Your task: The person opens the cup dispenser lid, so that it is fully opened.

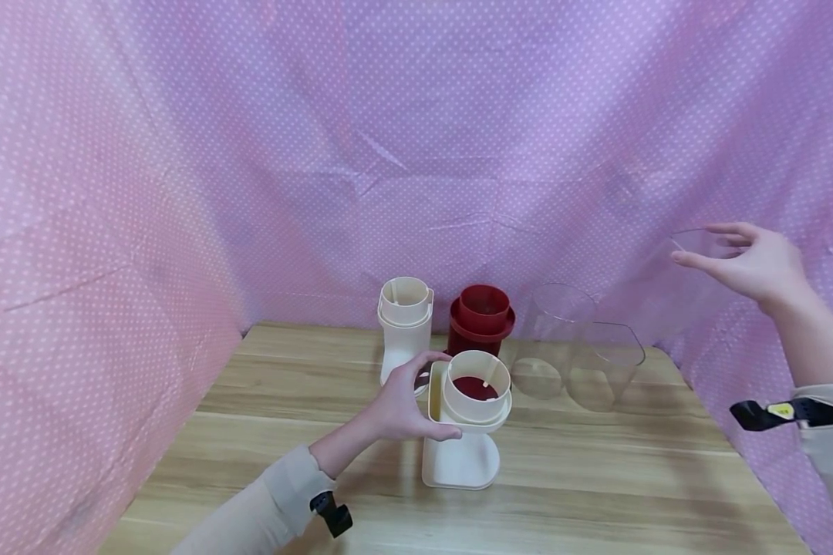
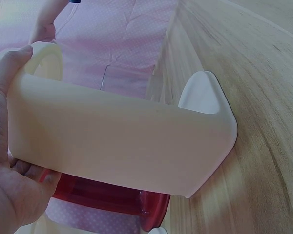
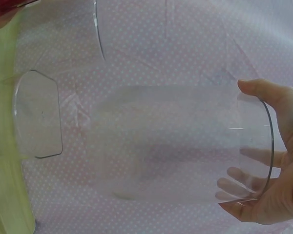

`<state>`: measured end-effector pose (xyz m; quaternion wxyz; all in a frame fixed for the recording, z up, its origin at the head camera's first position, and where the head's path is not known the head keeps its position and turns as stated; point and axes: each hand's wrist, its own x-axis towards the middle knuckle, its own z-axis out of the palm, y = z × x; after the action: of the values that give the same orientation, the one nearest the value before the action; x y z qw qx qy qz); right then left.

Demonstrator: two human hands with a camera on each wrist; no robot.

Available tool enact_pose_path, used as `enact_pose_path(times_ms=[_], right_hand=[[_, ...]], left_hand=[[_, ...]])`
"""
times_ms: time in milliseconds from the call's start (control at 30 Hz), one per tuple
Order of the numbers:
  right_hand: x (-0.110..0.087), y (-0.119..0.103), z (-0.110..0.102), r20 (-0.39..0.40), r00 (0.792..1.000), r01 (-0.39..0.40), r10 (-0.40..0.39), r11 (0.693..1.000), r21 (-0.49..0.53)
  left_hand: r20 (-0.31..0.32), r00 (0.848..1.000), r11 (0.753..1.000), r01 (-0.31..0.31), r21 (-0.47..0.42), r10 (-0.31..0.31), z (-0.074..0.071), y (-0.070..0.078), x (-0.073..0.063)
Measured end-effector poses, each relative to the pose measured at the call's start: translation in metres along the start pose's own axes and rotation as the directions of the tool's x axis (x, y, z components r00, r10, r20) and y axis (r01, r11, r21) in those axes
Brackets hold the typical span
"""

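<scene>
In the head view my left hand grips the upper back of a cream dispenser stand, its thumb on the near side. The stand is upright, with a round collar on top and dark red inside the collar. Its tall flat back fills the left wrist view, the foot down at the wooden tabletop. Off to the right and raised, my right hand holds a clear plastic canister by its rim, thumb and fingers on opposite sides. The canister lies sideways across the right wrist view, see-through and with nothing visible inside.
Behind the held stand are a second cream stand and a red one. Two more clear canisters stand to their right. The wooden table ends at a pink dotted cloth hung around it.
</scene>
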<state>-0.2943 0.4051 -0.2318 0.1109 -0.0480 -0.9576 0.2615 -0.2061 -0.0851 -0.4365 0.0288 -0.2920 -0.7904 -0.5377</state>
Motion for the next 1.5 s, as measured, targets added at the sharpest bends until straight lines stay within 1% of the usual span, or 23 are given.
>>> enact_pose_path(times_ms=[67, 167, 267, 367, 467, 533, 567, 633, 667, 733, 800, 867, 933, 967, 1033, 1067, 1200, 1333, 1500], right_hand=[[0.001, 0.004, 0.001, -0.023, 1.0, 0.004, -0.005, 0.999, -0.037], [0.002, 0.009, 0.003, -0.055, 0.998, 0.005, -0.008, 0.998, -0.063], [0.002, 0.015, 0.006, -0.078, 0.997, -0.002, -0.003, 0.998, -0.064], [0.004, 0.021, 0.009, -0.092, 0.996, -0.016, 0.011, 0.998, -0.058], [0.005, 0.028, 0.012, -0.097, 0.995, -0.035, 0.03, 0.998, -0.052], [0.005, 0.031, 0.015, -0.099, 0.994, -0.045, 0.04, 0.998, -0.048], [0.006, 0.033, 0.017, -0.101, 0.994, -0.047, 0.042, 0.998, -0.048], [0.007, 0.036, 0.02, -0.105, 0.993, -0.052, 0.047, 0.998, -0.046], [0.007, 0.038, 0.021, -0.11, 0.993, -0.057, 0.051, 0.997, -0.048], [0.007, 0.042, 0.024, -0.12, 0.991, -0.063, 0.056, 0.997, -0.054], [0.008, 0.046, 0.027, -0.129, 0.99, -0.064, 0.057, 0.996, -0.054], [0.01, 0.053, 0.03, -0.131, 0.99, -0.062, 0.054, 0.996, -0.058], [0.013, 0.059, 0.035, -0.126, 0.991, -0.054, 0.046, 0.997, -0.058], [0.014, 0.062, 0.038, -0.121, 0.992, -0.051, 0.044, 0.997, -0.055], [0.015, 0.067, 0.042, -0.113, 0.992, -0.054, 0.048, 0.997, -0.048], [0.015, 0.069, 0.044, -0.112, 0.992, -0.054, 0.048, 0.997, -0.047], [0.014, 0.073, 0.05, -0.112, 0.993, -0.042, 0.037, 0.998, -0.042], [0.012, 0.074, 0.054, -0.102, 0.994, -0.041, 0.036, 0.998, -0.044], [0.01, 0.076, 0.058, -0.083, 0.995, -0.058, 0.054, 0.997, -0.05]], left_hand=[[-0.004, 1.0, 1.0, -0.006, -0.002, 0.006, 0.0, 0.0, 0.0], [0.006, 1.0, 1.0, -0.011, -0.012, 0.011, 0.0, 0.001, 0.0], [0.042, 0.999, 1.0, -0.022, -0.021, 0.023, -0.003, -0.001, 0.0], [0.097, 0.995, 0.999, -0.031, -0.03, 0.034, -0.008, -0.002, 0.0], [0.149, 0.988, 0.999, -0.044, -0.014, 0.046, -0.014, 0.0, 0.001], [0.173, 0.983, 0.998, -0.061, 0.034, 0.055, -0.017, 0.004, 0.001], [0.176, 0.983, 0.995, -0.073, 0.065, 0.06, -0.018, 0.006, 0.001], [0.154, 0.985, 0.984, -0.096, 0.15, 0.072, -0.019, 0.015, 0.0], [0.131, 0.988, 0.973, -0.105, 0.204, 0.079, -0.019, 0.022, 0.0], [0.074, 0.992, 0.948, -0.115, 0.296, 0.098, -0.017, 0.037, 0.0], [0.019, 0.992, 0.917, -0.123, 0.379, 0.125, -0.014, 0.052, 0.001], [-0.01, 0.99, 0.9, -0.121, 0.418, 0.138, -0.009, 0.064, 0.001], [-0.022, 0.99, 0.892, -0.117, 0.436, 0.14, -0.004, 0.07, 0.001], [-0.027, 0.99, 0.892, -0.114, 0.438, 0.14, -0.002, 0.071, 0.001], [-0.029, 0.992, 0.902, -0.099, 0.421, 0.122, 0.002, 0.07, 0.002], [-0.03, 0.993, 0.903, -0.094, 0.42, 0.117, 0.004, 0.069, 0.003], [-0.03, 0.994, 0.912, -0.084, 0.401, 0.104, 0.004, 0.064, 0.004], [-0.026, 0.994, 0.917, -0.084, 0.39, 0.103, -0.004, 0.062, 0.003], [-0.011, 0.994, 0.92, -0.1, 0.378, 0.112, -0.019, 0.059, -0.002]])
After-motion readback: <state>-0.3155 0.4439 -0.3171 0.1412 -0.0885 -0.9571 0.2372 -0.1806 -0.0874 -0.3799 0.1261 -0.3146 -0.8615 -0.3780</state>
